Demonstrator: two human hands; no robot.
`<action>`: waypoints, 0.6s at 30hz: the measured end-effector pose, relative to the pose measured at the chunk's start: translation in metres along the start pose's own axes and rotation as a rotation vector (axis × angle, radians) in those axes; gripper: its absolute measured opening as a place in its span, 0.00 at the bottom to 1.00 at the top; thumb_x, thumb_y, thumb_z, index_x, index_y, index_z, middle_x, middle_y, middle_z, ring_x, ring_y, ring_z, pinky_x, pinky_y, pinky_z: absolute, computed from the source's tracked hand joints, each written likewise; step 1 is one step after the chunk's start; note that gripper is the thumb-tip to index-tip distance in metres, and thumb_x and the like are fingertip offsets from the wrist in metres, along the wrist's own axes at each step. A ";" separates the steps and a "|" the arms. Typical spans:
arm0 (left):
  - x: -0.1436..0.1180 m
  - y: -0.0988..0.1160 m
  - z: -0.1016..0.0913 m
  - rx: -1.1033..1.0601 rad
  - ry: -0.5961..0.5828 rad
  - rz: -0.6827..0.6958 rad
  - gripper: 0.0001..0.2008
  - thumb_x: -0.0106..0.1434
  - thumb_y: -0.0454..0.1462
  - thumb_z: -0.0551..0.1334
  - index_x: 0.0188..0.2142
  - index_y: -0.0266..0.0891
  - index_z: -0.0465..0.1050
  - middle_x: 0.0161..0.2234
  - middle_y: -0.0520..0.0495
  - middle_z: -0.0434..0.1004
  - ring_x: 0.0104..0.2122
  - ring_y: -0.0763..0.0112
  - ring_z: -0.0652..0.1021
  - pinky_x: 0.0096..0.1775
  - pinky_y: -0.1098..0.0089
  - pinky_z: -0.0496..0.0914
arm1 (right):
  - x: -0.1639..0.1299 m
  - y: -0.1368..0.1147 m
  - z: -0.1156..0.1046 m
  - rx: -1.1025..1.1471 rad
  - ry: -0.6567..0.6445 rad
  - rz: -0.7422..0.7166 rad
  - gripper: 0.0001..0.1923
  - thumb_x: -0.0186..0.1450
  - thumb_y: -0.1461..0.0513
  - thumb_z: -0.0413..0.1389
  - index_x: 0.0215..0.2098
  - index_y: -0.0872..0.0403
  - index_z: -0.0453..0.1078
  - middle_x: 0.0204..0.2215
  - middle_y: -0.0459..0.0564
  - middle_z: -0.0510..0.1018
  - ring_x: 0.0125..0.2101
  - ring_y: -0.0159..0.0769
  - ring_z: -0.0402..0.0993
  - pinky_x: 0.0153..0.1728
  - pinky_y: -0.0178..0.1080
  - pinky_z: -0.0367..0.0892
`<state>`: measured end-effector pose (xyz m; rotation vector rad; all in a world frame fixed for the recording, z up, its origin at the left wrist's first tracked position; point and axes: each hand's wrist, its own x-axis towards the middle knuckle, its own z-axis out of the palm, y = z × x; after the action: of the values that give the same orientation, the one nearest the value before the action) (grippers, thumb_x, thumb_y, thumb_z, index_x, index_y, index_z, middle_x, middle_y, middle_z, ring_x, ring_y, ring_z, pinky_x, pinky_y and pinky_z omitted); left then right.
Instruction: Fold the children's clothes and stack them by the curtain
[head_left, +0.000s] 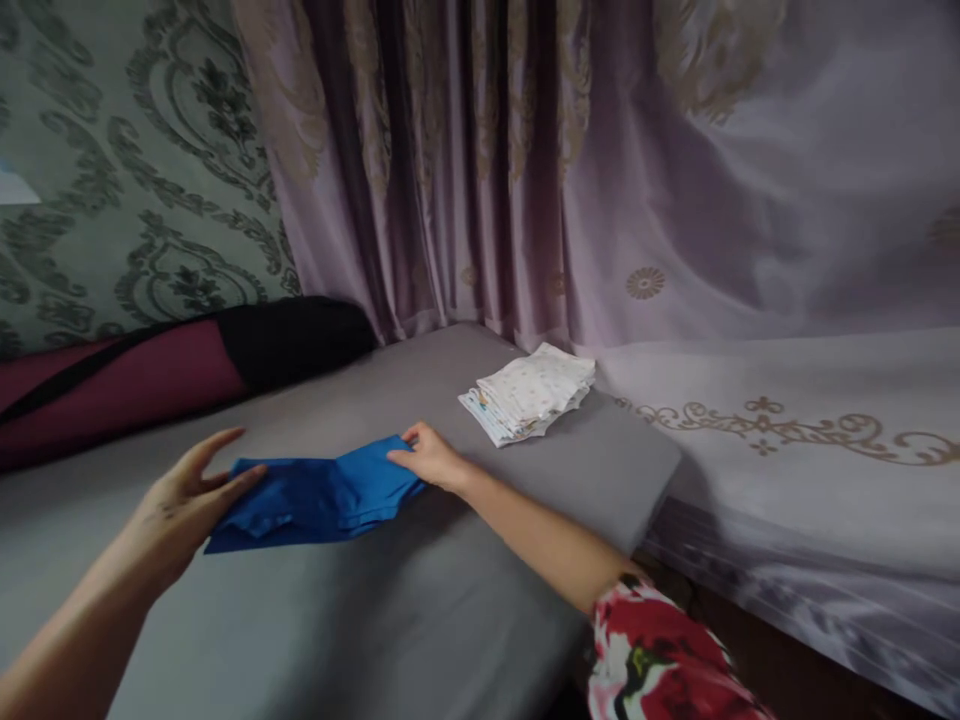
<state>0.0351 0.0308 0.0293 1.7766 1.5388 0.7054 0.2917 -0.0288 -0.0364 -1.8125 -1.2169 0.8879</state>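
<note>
The right hand has its grip pinched on one end of the folded blue cloth; the left hand lies at the other, whether clamped I cannot tell. This two-ended hold likely keeps the layers together over the grey bed, white cloths stacked apart near its corner.

Head view, close above bed, facing forward and down.
</note>
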 end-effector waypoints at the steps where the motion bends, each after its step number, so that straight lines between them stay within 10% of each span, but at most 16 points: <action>1: 0.001 0.013 0.006 -0.098 -0.096 -0.014 0.44 0.44 0.59 0.63 0.58 0.45 0.63 0.31 0.49 0.80 0.27 0.61 0.79 0.27 0.67 0.74 | -0.004 0.005 -0.019 0.058 0.004 0.005 0.28 0.58 0.54 0.64 0.54 0.54 0.66 0.40 0.50 0.76 0.40 0.35 0.74 0.39 0.34 0.69; 4: 0.008 0.052 0.032 -0.323 -0.329 -0.037 0.40 0.38 0.57 0.68 0.50 0.41 0.72 0.36 0.46 0.82 0.32 0.60 0.80 0.32 0.66 0.75 | -0.017 0.015 -0.086 0.142 -0.030 -0.098 0.28 0.59 0.61 0.62 0.57 0.51 0.66 0.35 0.46 0.75 0.41 0.33 0.73 0.40 0.33 0.68; 10: 0.034 0.123 0.126 -0.294 -0.326 0.297 0.23 0.52 0.45 0.64 0.44 0.35 0.78 0.35 0.44 0.80 0.35 0.63 0.78 0.34 0.69 0.72 | -0.023 0.024 -0.216 -0.125 0.028 -0.171 0.21 0.58 0.69 0.55 0.49 0.54 0.74 0.39 0.46 0.78 0.35 0.30 0.74 0.41 0.34 0.69; 18: 0.038 0.185 0.253 -0.570 -0.593 0.239 0.38 0.52 0.27 0.62 0.64 0.32 0.58 0.45 0.39 0.75 0.31 0.69 0.77 0.32 0.69 0.74 | 0.029 0.049 -0.312 -0.700 0.317 -0.071 0.34 0.52 0.79 0.46 0.52 0.53 0.73 0.51 0.48 0.77 0.48 0.34 0.74 0.49 0.33 0.68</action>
<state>0.3502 0.0187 0.0138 1.5399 0.6551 0.5773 0.5887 -0.0801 0.0620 -2.3121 -1.4736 0.1024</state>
